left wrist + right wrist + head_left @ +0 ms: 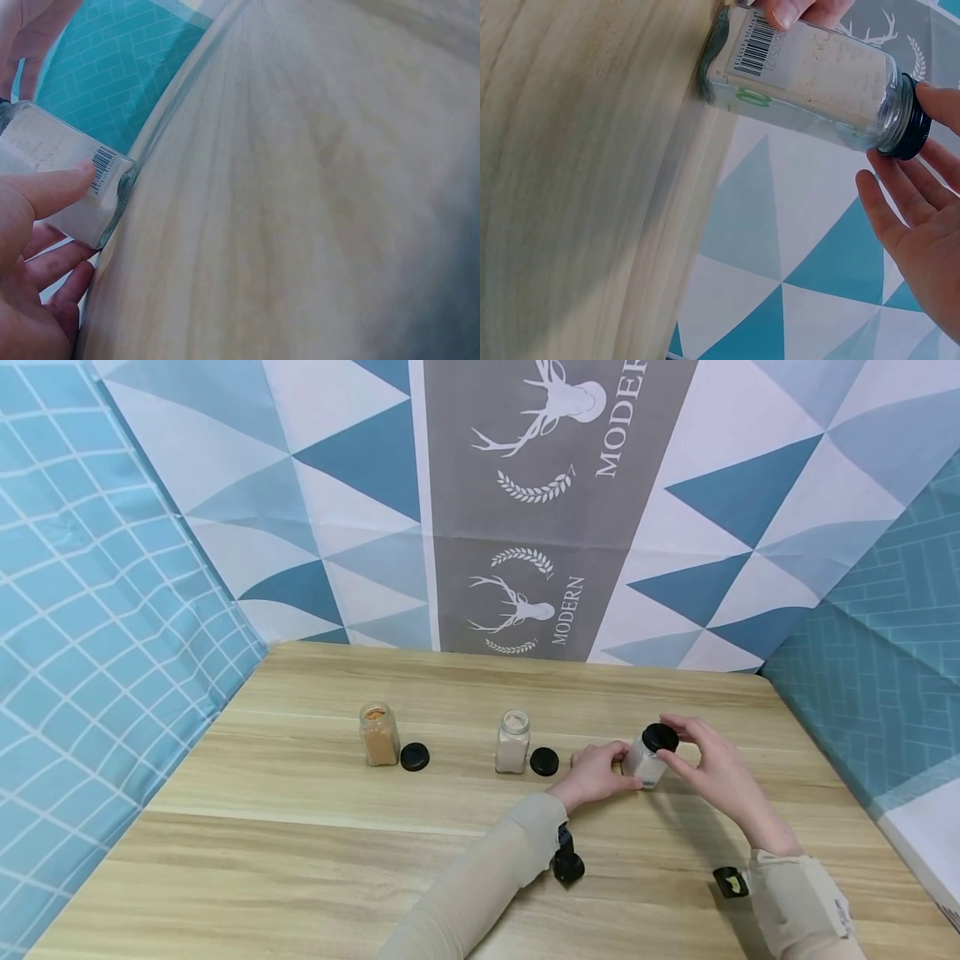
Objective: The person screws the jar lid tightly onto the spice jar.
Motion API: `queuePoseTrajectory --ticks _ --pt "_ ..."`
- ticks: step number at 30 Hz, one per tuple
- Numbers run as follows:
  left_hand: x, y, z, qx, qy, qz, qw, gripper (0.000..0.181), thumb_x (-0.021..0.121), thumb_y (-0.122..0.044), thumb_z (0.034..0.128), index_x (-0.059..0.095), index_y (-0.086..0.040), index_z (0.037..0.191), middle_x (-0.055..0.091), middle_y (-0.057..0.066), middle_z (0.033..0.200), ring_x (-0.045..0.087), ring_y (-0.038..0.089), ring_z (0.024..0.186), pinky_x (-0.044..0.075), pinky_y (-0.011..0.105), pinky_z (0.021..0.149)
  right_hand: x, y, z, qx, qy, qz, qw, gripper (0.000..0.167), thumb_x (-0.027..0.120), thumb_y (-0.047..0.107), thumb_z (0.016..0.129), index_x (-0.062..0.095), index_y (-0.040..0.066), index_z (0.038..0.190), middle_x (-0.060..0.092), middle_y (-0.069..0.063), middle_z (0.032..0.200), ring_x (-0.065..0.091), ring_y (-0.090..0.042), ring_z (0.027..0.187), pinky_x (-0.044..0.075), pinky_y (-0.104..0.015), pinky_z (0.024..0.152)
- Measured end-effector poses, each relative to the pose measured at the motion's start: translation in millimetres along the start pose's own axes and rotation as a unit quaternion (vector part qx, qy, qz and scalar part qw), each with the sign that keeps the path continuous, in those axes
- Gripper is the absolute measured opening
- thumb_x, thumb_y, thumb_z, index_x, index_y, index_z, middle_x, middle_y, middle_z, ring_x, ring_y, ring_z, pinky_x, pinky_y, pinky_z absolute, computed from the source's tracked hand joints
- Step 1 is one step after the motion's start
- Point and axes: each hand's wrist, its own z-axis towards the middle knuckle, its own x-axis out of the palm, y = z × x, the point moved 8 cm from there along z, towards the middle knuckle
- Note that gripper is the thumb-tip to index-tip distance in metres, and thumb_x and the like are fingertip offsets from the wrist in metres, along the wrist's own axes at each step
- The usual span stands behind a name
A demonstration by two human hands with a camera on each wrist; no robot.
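Note:
A square glass jar [643, 765] of pale contents, with a barcode label, stands on the table at the right. Its black lid [660, 737] is on the top, and the right hand [716, 772] pinches that lid between thumb and fingers. Low on the jar, the left hand [596, 774] grips the glass, its thumb across the barcode side. In the right wrist view the lid [910, 120] sits on the jar's neck, with the right hand [922, 202] around it.
On the wooden table [300, 852], an open jar of orange-brown powder [380, 739] stands at the left beside a black lid [415, 757]. An open jar of pale powder [513, 743] is in the middle, another black lid [544, 762] next to it. Patterned cloth hangs behind.

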Motion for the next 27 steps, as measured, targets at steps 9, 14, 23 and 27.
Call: queuePoseTrajectory --ticks 9,14,23,27 --pt "0.4 0.2 0.6 -0.002 0.0 0.001 1.0 0.048 0.069 -0.039 0.0787 0.055 -0.025 0.122 0.059 -0.012 0.118 0.048 0.009 0.106 0.028 0.029 0.087 2.6 0.2 1.2 -0.004 0.007 0.002 1.0 0.046 0.065 0.014 0.084 0.05 0.0 0.125 0.056 -0.015 0.113 0.057 -0.031 0.097 0.043 -0.045 0.079" --pt "-0.1 -0.3 -0.1 -0.002 -0.002 0.002 1.0 0.047 0.069 -0.039 0.0787 0.055 -0.025 0.122 0.059 -0.012 0.118 0.048 0.008 0.106 0.028 0.029 0.086 3.8 -0.5 1.9 -0.003 0.011 0.006 0.9999 0.046 0.065 0.014 0.084 0.049 0.0 0.125 0.056 -0.016 0.115 0.056 -0.031 0.099 0.043 -0.046 0.08" --pt "-0.6 -0.1 -0.7 0.001 -0.005 0.001 1.0 0.047 0.069 -0.038 0.0787 0.055 -0.025 0.121 0.059 -0.011 0.118 0.048 0.008 0.104 0.027 0.029 0.085 4.5 -2.1 1.9 0.01 0.005 0.016 0.9998 0.046 0.065 0.016 0.084 0.05 -0.001 0.124 0.055 -0.018 0.115 0.055 -0.033 0.098 0.043 -0.05 0.08" --pt "-0.8 -0.3 -0.7 0.004 -0.005 -0.002 1.0 0.047 0.069 -0.038 0.0787 0.055 -0.025 0.121 0.059 -0.011 0.118 0.048 0.008 0.104 0.027 0.028 0.085 4.7 -3.5 2.1 0.022 0.004 0.02 0.9995 0.047 0.065 0.018 0.084 0.05 -0.001 0.124 0.055 -0.017 0.114 0.055 -0.033 0.098 0.043 -0.051 0.08"
